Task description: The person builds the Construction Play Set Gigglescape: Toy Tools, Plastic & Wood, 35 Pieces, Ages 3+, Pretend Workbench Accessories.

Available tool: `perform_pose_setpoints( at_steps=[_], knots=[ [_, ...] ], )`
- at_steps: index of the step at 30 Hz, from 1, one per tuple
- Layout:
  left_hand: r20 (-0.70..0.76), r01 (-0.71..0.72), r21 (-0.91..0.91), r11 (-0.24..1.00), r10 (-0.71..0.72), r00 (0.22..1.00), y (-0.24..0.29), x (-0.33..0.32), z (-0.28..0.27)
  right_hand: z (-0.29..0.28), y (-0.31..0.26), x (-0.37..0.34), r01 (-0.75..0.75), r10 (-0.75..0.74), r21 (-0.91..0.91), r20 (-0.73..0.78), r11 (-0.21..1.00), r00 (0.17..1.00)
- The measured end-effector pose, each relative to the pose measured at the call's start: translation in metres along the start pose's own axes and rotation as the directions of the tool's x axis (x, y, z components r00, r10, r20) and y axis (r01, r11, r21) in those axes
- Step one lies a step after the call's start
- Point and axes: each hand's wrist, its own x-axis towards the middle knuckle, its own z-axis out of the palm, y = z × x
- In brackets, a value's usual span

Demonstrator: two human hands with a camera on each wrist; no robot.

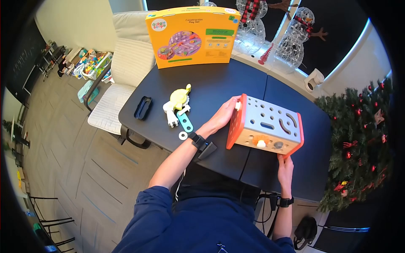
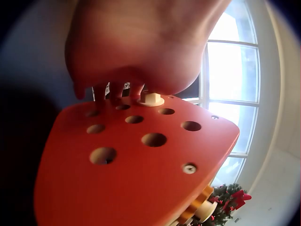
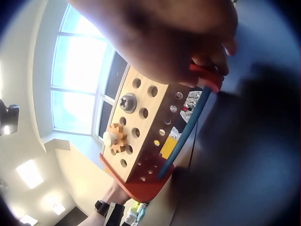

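Observation:
A toy box with a grey perforated top (image 1: 274,110) and red end panels is held tilted over the table. My left hand (image 1: 221,117) grips its left red panel (image 2: 127,183) along the upper edge, close to a white bolt (image 2: 151,98). At the lower right corner, my right hand (image 1: 285,170) holds the other red end, with fingers curled round the edge in the right wrist view. On the wooden side (image 3: 134,117) are an orange gear (image 3: 118,137) with a white bolt and a grey screw (image 3: 127,102). A blue rod (image 3: 186,134) runs along the underside.
Left on the dark table (image 1: 211,80) lie a black holder (image 1: 144,108), a yellow-green piece (image 1: 180,98), white pieces, a teal strip (image 1: 184,122) and a white ring (image 1: 182,135). A yellow carton (image 1: 194,38) stands behind. A decorated tree (image 1: 354,143) is at the right.

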Motion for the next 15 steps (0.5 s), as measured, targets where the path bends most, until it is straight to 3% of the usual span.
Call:
perform_pose_setpoints(
  at_steps=[3, 6, 7, 10, 11, 15],
  knots=[
    [0.007, 0.108, -0.037, 0.993, -0.108, 0.994, 0.02, -0.011, 0.002, -0.012, -0.017, 0.005, 0.101, -0.094, 0.034, -0.154, 0.994, 0.984],
    [0.034, 0.292, -0.123, 0.948, -0.29, 0.956, 0.019, -0.022, -0.002, -0.04, -0.029, 0.015, 0.041, -0.043, -0.013, -0.177, 0.999, 0.983],
    [-0.019, 0.291, -0.111, 0.95, -0.294, 0.955, 0.025, -0.032, 0.003, -0.049, -0.039, 0.016, 0.043, -0.037, 0.037, -0.157, 0.998, 0.987],
    [0.094, 0.462, -0.164, 0.872, -0.452, 0.887, 0.019, -0.054, -0.002, -0.048, -0.074, 0.015, 0.275, -0.198, 0.378, -0.231, 0.884, 0.953],
    [0.058, 0.512, -0.132, 0.849, -0.509, 0.859, 0.009, -0.058, -0.002, -0.048, -0.074, 0.016, 0.293, -0.229, 0.404, -0.2, 0.867, 0.953],
    [0.028, 0.605, -0.079, 0.792, -0.605, 0.796, 0.007, -0.092, 0.004, -0.049, -0.088, 0.018, 0.231, -0.194, 0.194, -0.191, 0.953, 0.962]
  ],
)
